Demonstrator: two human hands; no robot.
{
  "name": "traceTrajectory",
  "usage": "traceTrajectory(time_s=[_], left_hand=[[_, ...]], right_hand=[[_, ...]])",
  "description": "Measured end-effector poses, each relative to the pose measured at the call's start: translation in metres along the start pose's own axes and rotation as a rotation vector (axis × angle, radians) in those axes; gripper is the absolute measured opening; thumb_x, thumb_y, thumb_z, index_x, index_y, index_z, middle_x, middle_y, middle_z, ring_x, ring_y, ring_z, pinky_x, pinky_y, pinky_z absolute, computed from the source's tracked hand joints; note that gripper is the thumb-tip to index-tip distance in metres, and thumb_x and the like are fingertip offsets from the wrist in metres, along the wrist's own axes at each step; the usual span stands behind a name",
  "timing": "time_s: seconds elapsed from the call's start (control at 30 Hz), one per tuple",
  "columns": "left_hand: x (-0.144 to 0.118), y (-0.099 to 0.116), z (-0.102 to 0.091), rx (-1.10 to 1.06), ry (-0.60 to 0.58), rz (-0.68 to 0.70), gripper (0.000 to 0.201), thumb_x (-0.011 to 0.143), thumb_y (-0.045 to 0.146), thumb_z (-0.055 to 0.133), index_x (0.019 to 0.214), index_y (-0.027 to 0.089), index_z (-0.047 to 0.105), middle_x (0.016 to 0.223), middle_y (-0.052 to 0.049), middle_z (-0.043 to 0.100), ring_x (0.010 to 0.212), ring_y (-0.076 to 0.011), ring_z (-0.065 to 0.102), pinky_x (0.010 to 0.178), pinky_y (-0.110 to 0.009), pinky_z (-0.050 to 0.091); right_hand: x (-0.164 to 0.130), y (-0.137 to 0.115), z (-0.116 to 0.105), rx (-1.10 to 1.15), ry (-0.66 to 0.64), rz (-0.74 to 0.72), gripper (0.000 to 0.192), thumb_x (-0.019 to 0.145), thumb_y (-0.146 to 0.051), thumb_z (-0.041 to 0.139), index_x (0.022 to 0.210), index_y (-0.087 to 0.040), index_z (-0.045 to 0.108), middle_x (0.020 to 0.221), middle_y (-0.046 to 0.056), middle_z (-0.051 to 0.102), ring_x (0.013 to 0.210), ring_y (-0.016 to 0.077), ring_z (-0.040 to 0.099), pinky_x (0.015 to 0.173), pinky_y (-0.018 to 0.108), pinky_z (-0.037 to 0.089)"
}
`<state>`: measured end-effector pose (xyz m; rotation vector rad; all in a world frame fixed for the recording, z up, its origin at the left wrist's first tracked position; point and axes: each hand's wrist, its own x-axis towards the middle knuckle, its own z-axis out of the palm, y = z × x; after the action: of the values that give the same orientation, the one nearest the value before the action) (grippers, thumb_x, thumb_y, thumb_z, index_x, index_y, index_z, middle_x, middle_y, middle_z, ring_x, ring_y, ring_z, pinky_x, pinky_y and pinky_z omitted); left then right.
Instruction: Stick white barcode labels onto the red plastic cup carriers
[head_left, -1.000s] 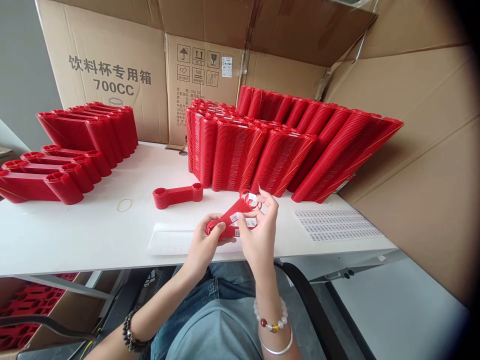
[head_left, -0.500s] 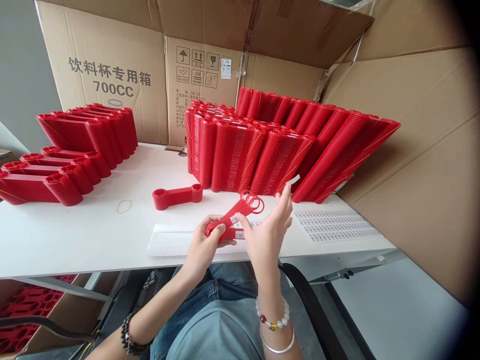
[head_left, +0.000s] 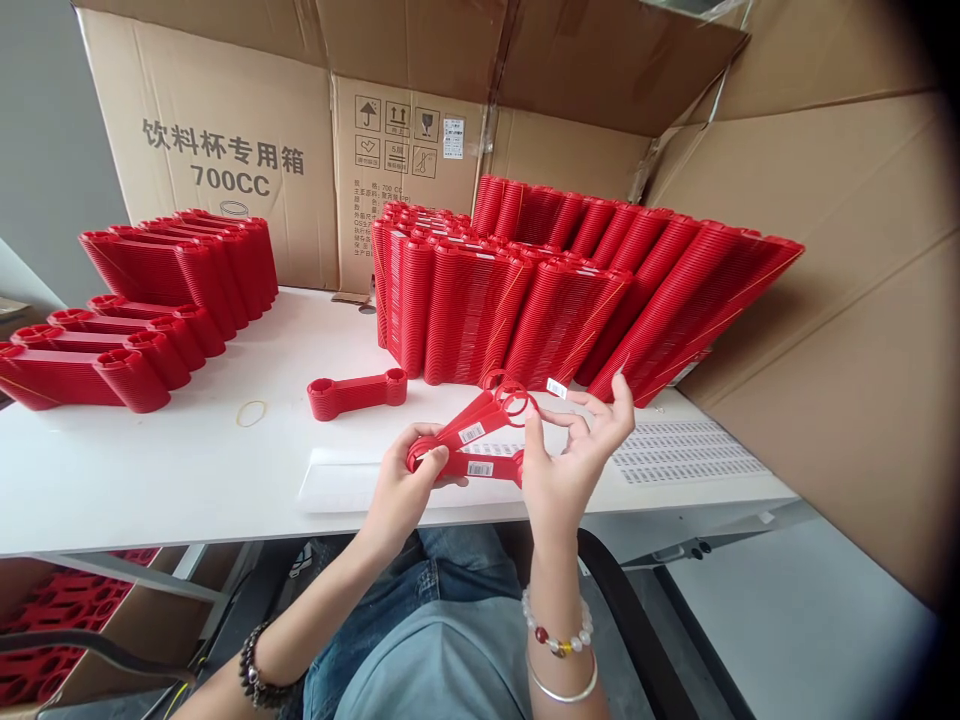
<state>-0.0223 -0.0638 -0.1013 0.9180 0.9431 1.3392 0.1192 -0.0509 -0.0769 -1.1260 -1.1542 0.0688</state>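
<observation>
My left hand (head_left: 401,490) is closed round one end of a small fan of red plastic strips (head_left: 476,415) with ring-shaped ends. White barcode stickers (head_left: 480,468) show on two of the strips. At the fan's far end is my right hand (head_left: 574,450), its fingers spread and its thumb at the rings. A loose barcode sticker (head_left: 556,388) clings to one of its fingertips. Whether the thumb and a finger pinch a ring is hard to make out. Behind my left hand, a short stack of the same red strips (head_left: 357,393) sits on the table.
Tall bundles of red strips (head_left: 472,310) stand behind my hands, with more red stacks (head_left: 187,265) at the left. A sheet of stickers (head_left: 690,452) lies at the right, a rubber band (head_left: 251,413) at the left. Cardboard (head_left: 225,110) walls the white table (head_left: 225,480).
My right hand has moved right, from the strips' middle to their ring ends, and its fingertip sticker now faces me. The upper strip's sticker is now uncovered. My left hand keeps its hold.
</observation>
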Motion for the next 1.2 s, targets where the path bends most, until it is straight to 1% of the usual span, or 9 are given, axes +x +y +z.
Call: traceTrajectory(time_s=[0.23, 0.4, 0.6, 0.77, 0.87, 1.0, 1.1, 1.17, 1.2], left_hand=[[0.005, -0.003, -0.005, -0.053, 0.014, 0.024, 0.019, 0.080, 0.031, 0.064, 0.091, 0.017, 0.055, 0.079, 0.002, 0.065, 0.069, -0.0136, 0.066, 0.067, -0.029, 0.060], [0.004, -0.003, -0.006, -0.053, -0.003, 0.049, 0.021, 0.079, 0.032, 0.064, 0.093, 0.019, 0.054, 0.080, 0.002, 0.066, 0.069, -0.0153, 0.068, 0.069, -0.031, 0.059], [0.003, -0.002, -0.005, -0.005, -0.033, 0.084, 0.023, 0.078, 0.031, 0.065, 0.095, 0.019, 0.054, 0.078, 0.003, 0.064, 0.062, -0.0153, 0.068, 0.069, -0.034, 0.060], [0.001, 0.001, -0.004, 0.031, -0.048, 0.085, 0.023, 0.078, 0.031, 0.065, 0.094, 0.018, 0.054, 0.078, 0.003, 0.064, 0.060, -0.0157, 0.068, 0.068, -0.035, 0.060], [0.000, 0.000, -0.004, 0.034, -0.070, 0.074, 0.023, 0.078, 0.030, 0.066, 0.094, 0.018, 0.054, 0.077, 0.002, 0.065, 0.060, -0.0151, 0.068, 0.069, -0.033, 0.059], [0.003, -0.006, -0.003, -0.031, -0.042, -0.004, 0.019, 0.079, 0.030, 0.064, 0.091, 0.018, 0.054, 0.076, 0.003, 0.064, 0.061, -0.0131, 0.067, 0.069, -0.030, 0.059], [0.006, -0.011, -0.002, -0.082, -0.023, -0.069, 0.018, 0.080, 0.030, 0.063, 0.090, 0.018, 0.055, 0.077, 0.003, 0.065, 0.063, -0.0119, 0.066, 0.070, -0.029, 0.059], [0.008, -0.012, -0.003, -0.105, -0.021, -0.102, 0.018, 0.079, 0.031, 0.063, 0.091, 0.018, 0.056, 0.079, 0.002, 0.066, 0.063, -0.0114, 0.066, 0.071, -0.028, 0.059], [0.008, -0.013, -0.004, -0.112, -0.018, -0.111, 0.019, 0.079, 0.031, 0.064, 0.090, 0.018, 0.056, 0.079, 0.001, 0.066, 0.063, -0.0113, 0.066, 0.070, -0.028, 0.059]], right_hand=[[-0.002, 0.008, -0.005, 0.107, -0.064, 0.213, 0.072, 0.076, -0.022, 0.065, 0.138, -0.031, 0.030, 0.112, 0.003, 0.049, 0.074, 0.0124, 0.064, 0.086, 0.040, 0.055], [-0.007, 0.015, -0.006, 0.182, -0.049, 0.372, 0.068, 0.074, -0.026, 0.068, 0.132, -0.029, 0.034, 0.114, 0.005, 0.051, 0.076, 0.0123, 0.063, 0.083, 0.039, 0.057], [-0.005, 0.015, -0.004, 0.375, -0.076, 0.530, 0.061, 0.066, -0.021, 0.063, 0.124, -0.029, 0.043, 0.109, 0.003, 0.055, 0.077, 0.0137, 0.063, 0.064, 0.030, 0.056], [-0.005, 0.013, -0.001, 0.462, -0.035, 0.589, 0.048, 0.070, -0.026, 0.064, 0.116, -0.026, 0.047, 0.110, 0.002, 0.057, 0.073, 0.0147, 0.070, 0.066, 0.031, 0.055], [-0.006, 0.018, 0.002, 0.420, -0.055, 0.574, 0.051, 0.070, -0.027, 0.068, 0.116, -0.027, 0.044, 0.111, 0.001, 0.057, 0.072, 0.0148, 0.072, 0.069, 0.030, 0.054], [-0.008, 0.024, 0.004, 0.322, -0.085, 0.513, 0.048, 0.071, -0.019, 0.055, 0.116, -0.027, 0.042, 0.116, 0.005, 0.058, 0.083, 0.0187, 0.073, 0.067, 0.031, 0.054], [-0.011, 0.018, 0.003, 0.153, 0.027, 0.250, 0.045, 0.075, -0.014, 0.049, 0.118, -0.026, 0.042, 0.125, 0.010, 0.055, 0.110, 0.0232, 0.064, 0.085, 0.042, 0.053], [-0.013, 0.008, 0.002, 0.079, 0.082, 0.027, 0.045, 0.080, -0.013, 0.052, 0.121, -0.025, 0.041, 0.123, 0.010, 0.055, 0.110, 0.0218, 0.062, 0.095, 0.046, 0.048], [-0.014, 0.003, 0.001, 0.070, 0.056, -0.041, 0.044, 0.082, -0.014, 0.053, 0.123, -0.025, 0.040, 0.117, 0.009, 0.057, 0.104, 0.0205, 0.063, 0.095, 0.045, 0.048]])
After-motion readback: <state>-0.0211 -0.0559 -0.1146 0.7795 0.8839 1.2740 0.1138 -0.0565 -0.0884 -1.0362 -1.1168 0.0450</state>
